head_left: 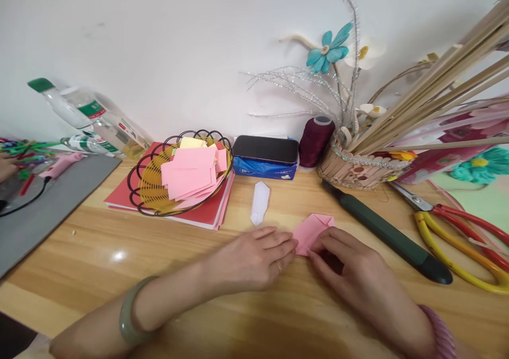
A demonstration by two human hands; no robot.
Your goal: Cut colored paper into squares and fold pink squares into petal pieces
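A piece of pink paper (309, 235) lies on the wooden table with a fold along its upper edge. My left hand (258, 255) rests flat on the table, fingers stretched out, its fingertips at the paper's left edge. From the right, my right hand (350, 266) bends over the paper and pinches its lower right side between thumb and fingers. The fingertips of that hand hide part of the paper. Just beyond my left hand is a small folded white paper (260, 202).
A wire-edged basket (149, 189) of pink and yellow paper sits on red sheets (119, 192). Behind stand a phone (265, 149) on a blue pack and a thread spool (316, 141). At right lie a dark green pen-like tool (392, 231) and scissors (457, 242). Another person's hand (5, 167) shows far left.
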